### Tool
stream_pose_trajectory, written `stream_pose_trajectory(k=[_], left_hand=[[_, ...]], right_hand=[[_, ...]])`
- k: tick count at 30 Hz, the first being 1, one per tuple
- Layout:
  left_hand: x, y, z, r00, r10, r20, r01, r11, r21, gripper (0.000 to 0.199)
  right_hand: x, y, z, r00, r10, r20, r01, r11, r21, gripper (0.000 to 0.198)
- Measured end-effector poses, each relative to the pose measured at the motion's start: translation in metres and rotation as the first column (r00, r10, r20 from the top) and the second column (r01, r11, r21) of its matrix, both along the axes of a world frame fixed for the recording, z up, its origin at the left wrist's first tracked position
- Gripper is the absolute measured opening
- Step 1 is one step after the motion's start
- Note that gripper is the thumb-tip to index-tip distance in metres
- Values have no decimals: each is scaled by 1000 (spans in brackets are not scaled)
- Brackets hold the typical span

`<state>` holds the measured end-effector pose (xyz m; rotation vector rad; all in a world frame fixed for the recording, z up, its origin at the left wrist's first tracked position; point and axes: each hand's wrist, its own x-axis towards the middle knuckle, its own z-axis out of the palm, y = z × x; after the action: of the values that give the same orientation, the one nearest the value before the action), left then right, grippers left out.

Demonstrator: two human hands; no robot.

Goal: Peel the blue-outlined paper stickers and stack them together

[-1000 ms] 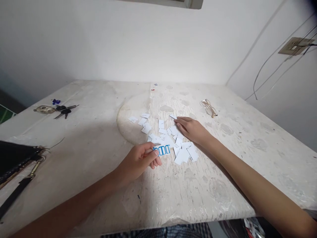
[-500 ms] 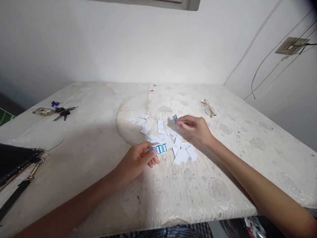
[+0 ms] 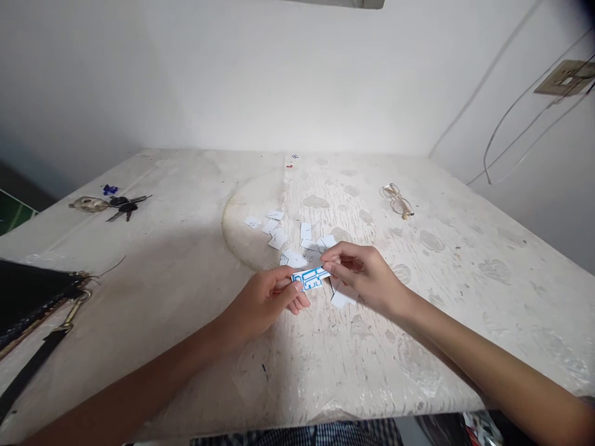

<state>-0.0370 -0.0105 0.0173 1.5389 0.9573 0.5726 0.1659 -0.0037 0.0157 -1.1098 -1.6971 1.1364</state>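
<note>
Between thumb and fingers, my left hand (image 3: pixel 274 294) pinches small white paper cards (image 3: pixel 309 280) with blue outlined markings, held just above the table. My right hand (image 3: pixel 365 269) is closed in a pinch at the right end of these cards, gripping a card that meets or overlaps those in the left. How many cards are stacked there I cannot tell. Around and beyond both hands lie several white paper pieces (image 3: pixel 279 238), some with faint writing. Others (image 3: pixel 343 296) lie partly hidden beneath my right hand.
Eyeglasses (image 3: pixel 396 200) lie at the back right of the table (image 3: pixel 186 347). Keys (image 3: pixel 124 206) on a holder are at the left, near a black bag (image 3: pixel 37 303) with a strap. A wall socket (image 3: pixel 564 78) with hanging cables is on the right.
My right hand has moved left and towards me, bringing its blue-marked card to the cards in my left hand. My left hand stays nearly in place. The view has shifted slightly.
</note>
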Motion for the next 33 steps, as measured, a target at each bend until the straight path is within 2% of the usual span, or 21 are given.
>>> stream_pose_trajectory(k=[7,13,17,20,23,27,30,33], left_hand=[[3,-1,0,998,-36,49,36,999,0,28],[4,-2,-1,997,-56,62,56,998,0,28],[3,-2,-1,996,-75,48,75,997,3,25],[3,-2,0,997,-65,28,65,998,-10,22],[3,-2,0,998,-54,19,55,998,-36,19],[2,-3,0,999,-41,24,42,998,-42,21],[2,-7,4,999,-31,-19,32,999,41,33],[2,-10,8,992,-56,-110,71,987,142,32]], right_hand=[[-8,-12,-2,999,-37,4,36,994,101,9],[-5,-12,-1,995,2,96,-24,974,226,7],[-1,-9,0,994,45,103,-68,971,230,6],[0,-8,1,996,79,50,-86,985,149,13],[-1,-8,2,991,134,-14,-134,991,-18,24],[-4,-9,4,982,154,-111,-172,969,-176,17],[-5,-10,4,976,140,-166,-179,950,-254,17],[-4,-9,4,967,138,-214,-200,932,-301,17]])
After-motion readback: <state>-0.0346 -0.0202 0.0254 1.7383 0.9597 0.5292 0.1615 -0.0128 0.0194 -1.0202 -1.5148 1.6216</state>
